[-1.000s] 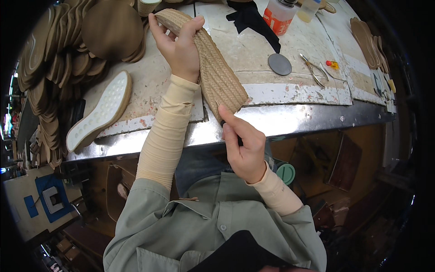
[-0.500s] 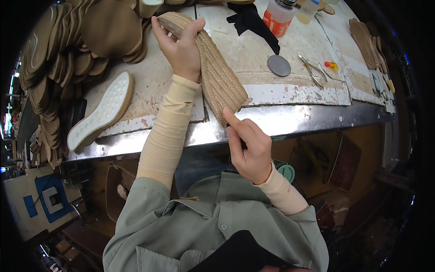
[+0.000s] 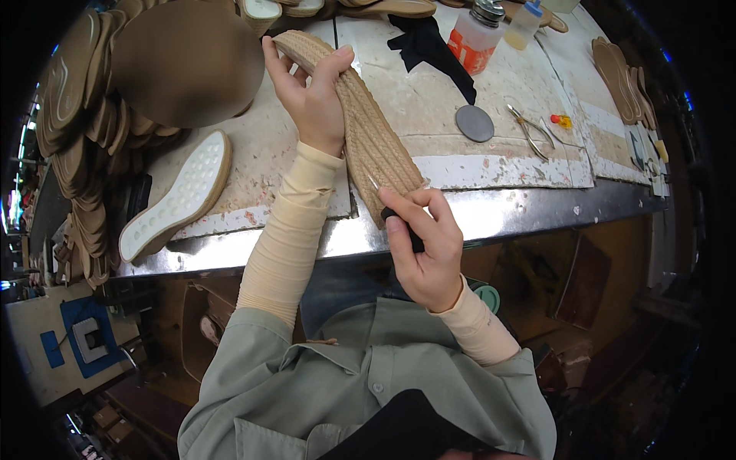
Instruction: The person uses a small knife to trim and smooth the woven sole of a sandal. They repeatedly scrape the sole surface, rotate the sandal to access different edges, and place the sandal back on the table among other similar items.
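My left hand (image 3: 316, 103) grips the far end of a wedge shoe sole (image 3: 368, 126) covered in tan braided cord, thumb on one side and fingers on the other. The sole slants toward me, its wide end over the table's metal edge. At that end, my right hand (image 3: 424, 249) is closed round the black handle of an awl-like tool (image 3: 405, 225). Its thin metal tip lies against the braid. Left of my left forearm lies another wedge sole (image 3: 180, 195), its white dimpled face showing.
Brown insoles (image 3: 73, 84) are piled at the left, partly hidden by a blur. Beyond my hands lie black cloth (image 3: 431, 50), a jar (image 3: 474, 38), a grey disc (image 3: 474, 123), pliers (image 3: 530, 132) and a small red-yellow item (image 3: 562, 121). More insoles (image 3: 617, 80) lie far right.
The fingers of my right hand have shifted on the tool, and more of its black handle and metal tip shows. The whole view has moved slightly; my left hand keeps its hold.
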Demonstrator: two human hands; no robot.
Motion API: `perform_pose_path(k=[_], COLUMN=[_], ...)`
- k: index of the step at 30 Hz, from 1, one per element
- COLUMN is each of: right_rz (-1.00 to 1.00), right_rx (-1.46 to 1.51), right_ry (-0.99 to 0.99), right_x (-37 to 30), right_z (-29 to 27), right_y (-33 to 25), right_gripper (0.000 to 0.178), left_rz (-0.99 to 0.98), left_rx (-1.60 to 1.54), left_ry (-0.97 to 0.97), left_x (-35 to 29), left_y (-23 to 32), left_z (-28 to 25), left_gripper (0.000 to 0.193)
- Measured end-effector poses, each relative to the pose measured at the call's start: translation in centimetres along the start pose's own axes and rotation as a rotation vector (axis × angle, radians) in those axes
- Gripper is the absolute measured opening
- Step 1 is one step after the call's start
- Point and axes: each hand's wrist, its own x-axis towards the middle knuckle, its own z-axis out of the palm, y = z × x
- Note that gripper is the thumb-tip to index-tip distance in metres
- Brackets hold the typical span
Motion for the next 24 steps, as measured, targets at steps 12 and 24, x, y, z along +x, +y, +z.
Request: perform_pose_path(k=[12,24], right_rz=[0.012,0.100], right_rx=[-0.086,-0.061], right_ry=[0.015,0.111], right_x=[-0.2,0.4], right_z=[1.3,-0.8], right_y=[-0.2,0.1], right_gripper=[0.039,0.034], left_rz=[0.051,-0.001], left_rx=[0.008,0.009], left_ry=[0.027,0.019], left_x=[-0.5,-0.4], left_y=[0.7,0.6], left_z=[0.7,0.7], left_gripper=[0.102,0.102])
